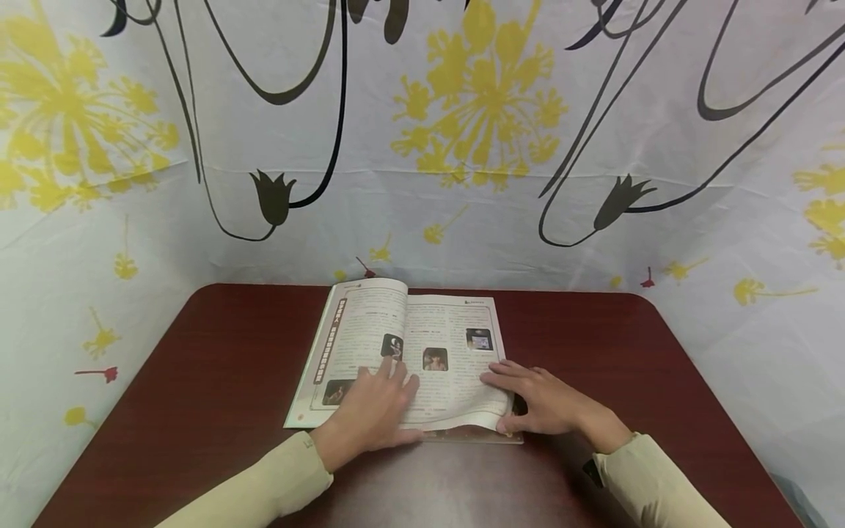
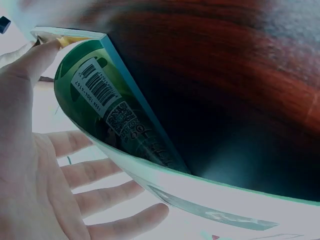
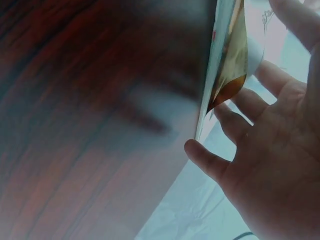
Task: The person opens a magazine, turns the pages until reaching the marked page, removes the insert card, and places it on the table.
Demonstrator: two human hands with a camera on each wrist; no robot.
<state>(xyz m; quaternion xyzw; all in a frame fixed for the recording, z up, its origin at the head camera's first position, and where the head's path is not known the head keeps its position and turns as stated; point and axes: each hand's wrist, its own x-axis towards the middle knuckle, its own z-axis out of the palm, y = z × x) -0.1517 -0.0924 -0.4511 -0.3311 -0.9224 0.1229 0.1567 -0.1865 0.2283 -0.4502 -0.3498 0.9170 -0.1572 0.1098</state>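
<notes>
- The left hand (image 1: 372,411) is laid across the lower middle of the open magazine (image 1: 422,323), fingers spread, nothing clamped.
- The magazine is found on the bench (image 1: 218,367); pages are judged light, limp, easily creased, best taken by the outer edge.
- The right hand (image 1: 544,403) is rested at the right page's edge, fingers apart.
</notes>
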